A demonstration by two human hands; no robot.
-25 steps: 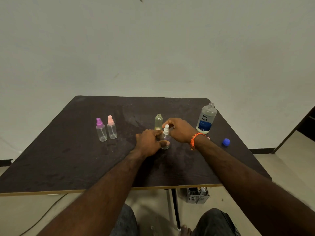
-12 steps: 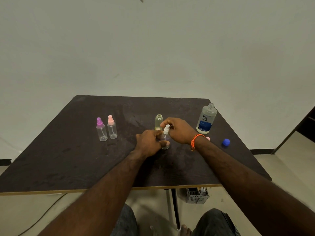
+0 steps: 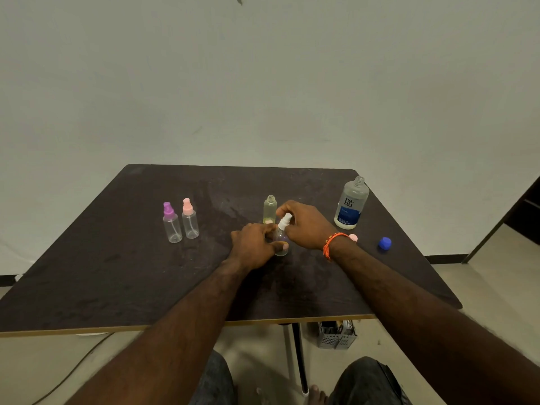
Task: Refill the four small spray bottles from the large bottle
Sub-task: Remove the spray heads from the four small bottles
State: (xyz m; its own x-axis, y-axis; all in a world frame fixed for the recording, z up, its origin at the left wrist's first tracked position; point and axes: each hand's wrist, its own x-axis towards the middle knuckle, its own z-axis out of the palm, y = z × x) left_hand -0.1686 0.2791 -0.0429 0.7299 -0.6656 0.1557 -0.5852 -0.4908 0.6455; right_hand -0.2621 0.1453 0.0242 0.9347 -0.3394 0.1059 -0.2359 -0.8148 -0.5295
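Two small bottles, purple-topped (image 3: pixel 171 222) and pink-topped (image 3: pixel 190 219), stand capped at the worktop's (image 3: pixel 117 273) left. The left hand (image 3: pixel 253 246) grips the white-topped bottle (image 3: pixel 282 235) mid-worktop while the right hand (image 3: pixel 305 225) pinches its sprayer. One small bottle (image 3: pixel 269 209) behind sits open. The large bottle (image 3: pixel 351 203) stands uncapped, right. Likely about halfway.

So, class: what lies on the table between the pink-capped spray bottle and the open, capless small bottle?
Nothing: the head view shows only bare table between the pink-capped bottle and the capless bottle.
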